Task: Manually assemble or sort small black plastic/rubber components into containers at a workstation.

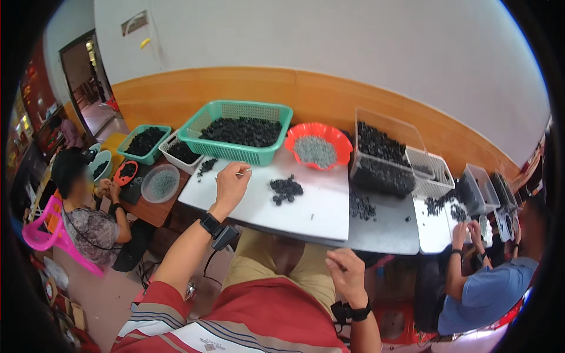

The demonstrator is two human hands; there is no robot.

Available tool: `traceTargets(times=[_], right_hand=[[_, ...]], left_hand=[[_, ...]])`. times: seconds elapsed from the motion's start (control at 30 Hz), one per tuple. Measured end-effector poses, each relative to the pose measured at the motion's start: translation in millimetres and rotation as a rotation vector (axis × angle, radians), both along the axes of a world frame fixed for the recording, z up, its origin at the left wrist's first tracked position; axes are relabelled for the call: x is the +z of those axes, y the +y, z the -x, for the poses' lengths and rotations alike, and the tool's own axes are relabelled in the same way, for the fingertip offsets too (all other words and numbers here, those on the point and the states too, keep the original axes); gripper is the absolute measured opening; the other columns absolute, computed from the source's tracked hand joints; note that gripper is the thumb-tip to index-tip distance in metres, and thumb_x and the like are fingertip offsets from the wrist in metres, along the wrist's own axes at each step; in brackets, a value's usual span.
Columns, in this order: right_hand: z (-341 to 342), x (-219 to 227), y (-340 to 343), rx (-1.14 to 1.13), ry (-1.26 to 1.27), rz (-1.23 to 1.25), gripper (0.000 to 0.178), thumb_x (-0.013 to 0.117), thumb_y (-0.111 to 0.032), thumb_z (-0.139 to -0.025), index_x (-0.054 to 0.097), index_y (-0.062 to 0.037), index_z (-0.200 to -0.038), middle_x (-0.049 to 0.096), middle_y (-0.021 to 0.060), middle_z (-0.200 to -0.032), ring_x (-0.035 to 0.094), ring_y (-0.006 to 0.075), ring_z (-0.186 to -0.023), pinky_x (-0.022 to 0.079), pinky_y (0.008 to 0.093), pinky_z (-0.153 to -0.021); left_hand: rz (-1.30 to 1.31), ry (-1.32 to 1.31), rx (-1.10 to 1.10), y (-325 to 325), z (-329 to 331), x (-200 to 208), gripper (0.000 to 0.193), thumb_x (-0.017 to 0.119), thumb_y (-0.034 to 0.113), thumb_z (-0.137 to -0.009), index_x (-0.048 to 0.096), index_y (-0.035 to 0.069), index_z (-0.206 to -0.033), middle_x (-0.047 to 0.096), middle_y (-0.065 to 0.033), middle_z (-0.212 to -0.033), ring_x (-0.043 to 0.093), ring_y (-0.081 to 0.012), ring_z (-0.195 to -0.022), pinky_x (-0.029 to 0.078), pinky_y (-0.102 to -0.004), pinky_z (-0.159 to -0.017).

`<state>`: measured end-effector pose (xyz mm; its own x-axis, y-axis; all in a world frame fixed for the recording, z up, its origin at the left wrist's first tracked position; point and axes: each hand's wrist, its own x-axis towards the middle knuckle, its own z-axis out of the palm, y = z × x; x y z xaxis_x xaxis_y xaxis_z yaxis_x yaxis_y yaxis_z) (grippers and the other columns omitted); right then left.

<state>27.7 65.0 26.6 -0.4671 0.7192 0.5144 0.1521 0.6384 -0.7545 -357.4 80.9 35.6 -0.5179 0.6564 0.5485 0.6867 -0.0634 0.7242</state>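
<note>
My left hand (pixel 232 183) is raised over the left part of a white board (pixel 253 217), its fingers pinched together. A tiny pale bit shows at the fingertips, too small to name. Just beyond that hand stands a green basket (pixel 226 152) holding many small black parts (pixel 241 130). My right hand (pixel 347 272) is at the board's near edge, fingers curled and closed; what they hold, if anything, is hidden. Between the hands a loose pile of small black parts (pixel 286 189) lies on the board. One small grey piece (pixel 312 217) lies nearer me.
A red scalloped bowl (pixel 291 140) of small grey pieces stands behind the board. To its right are a clear bin (pixel 382 166) of black parts and a white basket (pixel 438 187). People work at left (pixel 94 226) and right (pixel 494 288). A wall runs behind.
</note>
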Motion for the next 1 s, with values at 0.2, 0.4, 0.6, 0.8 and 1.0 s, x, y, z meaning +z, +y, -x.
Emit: traceTargets(times=[0.2, 0.4, 0.6, 0.8, 1.0], right_hand=[[10, 5, 12, -0.034, -0.045, -0.016, 0.016, 0.073, 0.003, -0.086, 0.072, 0.0009, -0.102, 0.069, 0.0124, -0.091, 0.066, 0.0211, -0.071, 0.051, 0.0287, -0.061], [39, 6, 45, -0.079, -0.188, -0.070, 0.014, 0.072, -0.009, -0.089, 0.073, -0.0022, -0.101, 0.068, 0.0114, -0.094, 0.068, 0.0311, -0.076, 0.054, 0.0379, -0.067], [70, 9, 73, -0.108, -0.458, -0.176, 0.019, 0.067, -0.018, -0.094, 0.073, -0.0044, -0.106, 0.066, 0.0126, -0.102, 0.068, 0.0368, -0.080, 0.054, 0.0459, -0.070], [86, 9, 85, -0.127, -0.709, -0.112, 0.024, 0.067, -0.024, -0.094, 0.075, -0.0071, -0.108, 0.068, 0.0125, -0.104, 0.068, 0.0377, -0.087, 0.053, 0.0470, -0.076], [89, 5, 89, -0.123, -0.673, -0.038, 0.020, 0.068, -0.021, -0.091, 0.074, -0.0071, -0.104, 0.069, 0.0116, -0.104, 0.069, 0.0365, -0.090, 0.052, 0.0462, -0.079]], left_hand=[[0.046, -0.069, -0.105, -14, -43, -30, 0.014, 0.072, 0.006, -0.087, 0.073, -0.001, -0.099, 0.074, -0.0125, -0.103, 0.073, -0.0232, -0.082, 0.059, -0.0315, -0.074], [0.107, -0.033, -0.160, -17, -62, -30, 0.014, 0.072, 0.005, -0.086, 0.073, -0.002, -0.099, 0.074, -0.0127, -0.101, 0.072, -0.0224, -0.086, 0.057, -0.0315, -0.079], [0.105, -0.070, -0.160, -18, -65, -35, 0.015, 0.072, 0.004, -0.086, 0.073, -0.003, -0.099, 0.073, -0.0119, -0.101, 0.071, -0.0212, -0.089, 0.056, -0.0303, -0.082], [0.087, -0.094, -0.174, -19, -62, -37, 0.015, 0.072, 0.003, -0.086, 0.072, -0.003, -0.099, 0.073, -0.0127, -0.102, 0.071, -0.0216, -0.090, 0.055, -0.0306, -0.084], [0.110, -0.115, -0.183, -21, -63, -35, 0.016, 0.073, 0.003, -0.086, 0.073, -0.004, -0.100, 0.073, -0.0124, -0.103, 0.070, -0.0207, -0.092, 0.055, -0.0305, -0.085]])
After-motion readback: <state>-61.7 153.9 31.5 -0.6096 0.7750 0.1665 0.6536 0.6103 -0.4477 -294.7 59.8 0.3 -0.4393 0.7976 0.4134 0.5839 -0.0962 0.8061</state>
